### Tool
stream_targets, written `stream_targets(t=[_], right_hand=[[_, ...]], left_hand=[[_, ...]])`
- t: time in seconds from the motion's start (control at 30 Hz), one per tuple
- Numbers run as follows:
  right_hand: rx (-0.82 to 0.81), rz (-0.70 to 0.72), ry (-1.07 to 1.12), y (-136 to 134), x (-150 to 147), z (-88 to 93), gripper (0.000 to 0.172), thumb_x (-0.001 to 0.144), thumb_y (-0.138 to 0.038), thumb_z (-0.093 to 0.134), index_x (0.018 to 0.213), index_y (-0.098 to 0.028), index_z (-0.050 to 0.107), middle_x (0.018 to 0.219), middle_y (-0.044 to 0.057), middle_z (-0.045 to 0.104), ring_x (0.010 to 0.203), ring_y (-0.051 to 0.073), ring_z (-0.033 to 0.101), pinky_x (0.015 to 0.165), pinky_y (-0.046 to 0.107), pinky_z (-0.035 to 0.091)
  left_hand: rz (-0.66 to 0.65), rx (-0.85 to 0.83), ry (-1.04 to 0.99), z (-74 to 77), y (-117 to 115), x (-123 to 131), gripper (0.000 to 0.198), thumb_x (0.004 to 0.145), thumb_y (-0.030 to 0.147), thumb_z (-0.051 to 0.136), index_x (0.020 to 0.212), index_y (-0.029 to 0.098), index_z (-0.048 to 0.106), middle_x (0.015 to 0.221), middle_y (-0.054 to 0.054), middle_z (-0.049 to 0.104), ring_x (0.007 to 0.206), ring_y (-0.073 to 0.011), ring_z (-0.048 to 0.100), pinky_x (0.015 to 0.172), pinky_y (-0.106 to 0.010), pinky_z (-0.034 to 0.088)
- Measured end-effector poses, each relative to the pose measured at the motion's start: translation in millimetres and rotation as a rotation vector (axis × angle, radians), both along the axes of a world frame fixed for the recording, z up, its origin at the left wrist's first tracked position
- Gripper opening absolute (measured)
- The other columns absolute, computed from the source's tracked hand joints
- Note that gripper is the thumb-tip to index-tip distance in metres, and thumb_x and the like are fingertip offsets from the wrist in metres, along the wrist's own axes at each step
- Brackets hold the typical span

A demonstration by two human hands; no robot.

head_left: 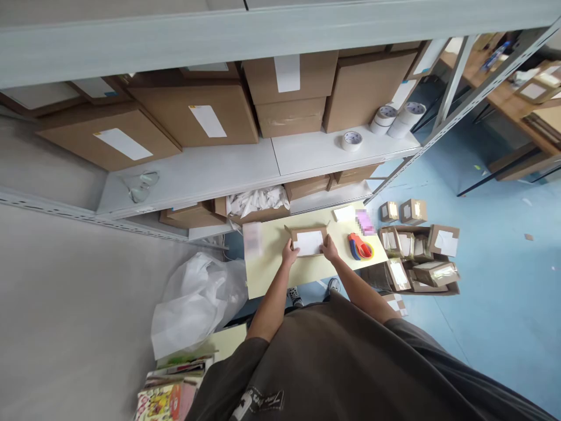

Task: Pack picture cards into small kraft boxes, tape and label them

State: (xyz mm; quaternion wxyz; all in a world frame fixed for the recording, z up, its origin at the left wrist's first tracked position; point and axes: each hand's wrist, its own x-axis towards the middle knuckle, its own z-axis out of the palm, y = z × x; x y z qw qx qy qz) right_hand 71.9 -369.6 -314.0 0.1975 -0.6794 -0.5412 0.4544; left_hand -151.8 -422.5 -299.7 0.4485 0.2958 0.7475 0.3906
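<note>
A small cardboard box (309, 241) with a white label on its face is held between my two hands over the pale yellow table (267, 280). My left hand (289, 254) grips its left end, and my right hand (329, 248) grips the right end. Small flaps stick out at the box's upper corners. To the right of my right hand lies a red and blue tape dispenser (360, 247) with a yellow roll edge. Behind it are a pink packet (364, 222) and a white pad (344, 213). A translucent container (253, 238) sits at the table's left.
Shelving (228, 169) with large cartons (210, 117) and white tape rolls (352, 141) stands in front. An open carton (453, 288) full of small boxes is on the floor at right. A white plastic bag (193, 298) and books (162, 403) are at left.
</note>
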Motion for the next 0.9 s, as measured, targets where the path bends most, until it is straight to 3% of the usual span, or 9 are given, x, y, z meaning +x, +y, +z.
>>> stream_targets(t=[0.1,0.17,0.27,0.33,0.4,0.6,0.7,0.8,0.9], right_hand=[[-0.032,0.034,0.018,-2.1,5.1,-14.3,0.083,0.08,-0.036,0.072,0.158,-0.026,0.046,0.142,0.013,0.069,0.132,0.034,0.066,0.111,0.049,0.055],[-0.033,0.029,0.113,1.3,7.3,-14.0,0.079,0.077,-0.034,0.074,0.152,-0.028,0.051,0.134,0.012,0.071,0.122,0.033,0.07,0.104,0.051,0.059],[0.043,0.008,0.315,12.1,11.4,-1.5,0.07,0.075,-0.034,0.071,0.142,-0.028,0.054,0.133,0.009,0.07,0.12,0.03,0.069,0.096,0.051,0.064],[0.142,0.003,0.368,19.5,17.3,9.7,0.066,0.076,-0.033,0.068,0.14,-0.028,0.055,0.139,0.01,0.067,0.127,0.03,0.065,0.1,0.05,0.063],[0.176,0.03,0.315,23.2,26.1,18.5,0.066,0.075,-0.03,0.067,0.141,-0.027,0.056,0.141,0.012,0.067,0.129,0.03,0.063,0.104,0.048,0.06],[0.004,0.162,0.062,5.9,53.0,21.7,0.076,0.073,-0.02,0.063,0.148,-0.02,0.057,0.137,0.016,0.071,0.122,0.031,0.067,0.098,0.047,0.061],[0.036,0.071,0.023,-4.0,61.2,26.4,0.083,0.073,-0.019,0.056,0.156,-0.018,0.051,0.144,0.018,0.066,0.125,0.03,0.067,0.099,0.048,0.06],[0.183,-0.069,-0.043,-4.8,64.7,42.7,0.077,0.08,-0.021,0.052,0.157,-0.017,0.05,0.145,0.02,0.064,0.122,0.031,0.067,0.103,0.05,0.058],[0.35,-0.019,-0.087,4.5,60.2,64.2,0.054,0.092,-0.027,0.049,0.143,-0.017,0.062,0.136,0.019,0.067,0.12,0.031,0.066,0.107,0.049,0.055]], left_hand=[[-0.076,-0.178,0.068,-10.2,-5.1,0.4,0.067,0.078,0.015,0.082,0.143,0.017,0.066,0.127,-0.012,0.079,0.123,-0.0267,0.073,0.105,-0.035,0.055],[-0.125,-0.234,0.091,-9.2,-3.2,-1.4,0.056,0.079,0.013,0.08,0.134,0.016,0.07,0.121,-0.012,0.08,0.117,-0.0273,0.075,0.102,-0.035,0.056],[-0.116,-0.143,0.12,-1.3,1.6,-3.0,0.057,0.082,0.008,0.073,0.138,0.019,0.067,0.129,-0.012,0.078,0.118,-0.0245,0.075,0.102,-0.032,0.056],[-0.078,-0.012,0.163,3.2,1.4,-0.8,0.066,0.086,0.007,0.068,0.149,0.024,0.058,0.145,-0.01,0.071,0.13,-0.021,0.069,0.106,-0.03,0.053],[-0.102,0.025,0.223,4.5,-3.2,5.0,0.065,0.089,0.008,0.067,0.15,0.025,0.055,0.152,-0.01,0.066,0.138,-0.0207,0.063,0.112,-0.032,0.05],[-0.311,-0.152,0.217,2.0,-29.7,25.3,0.045,0.088,0.011,0.072,0.133,0.016,0.067,0.134,-0.019,0.074,0.13,-0.0319,0.069,0.111,-0.042,0.051],[-0.21,-0.131,0.304,16.0,-38.1,21.2,0.058,0.091,0.011,0.065,0.149,0.016,0.059,0.146,-0.022,0.066,0.136,-0.0332,0.065,0.115,-0.045,0.05],[-0.068,0.037,0.504,44.2,-35.5,13.0,0.065,0.096,0.015,0.06,0.16,0.018,0.049,0.157,-0.021,0.056,0.149,-0.034,0.051,0.125,-0.047,0.042],[-0.177,0.201,0.58,73.6,-19.0,13.4,0.055,0.101,0.021,0.057,0.155,0.019,0.057,0.155,-0.019,0.056,0.151,-0.033,0.046,0.129,-0.044,0.037]])
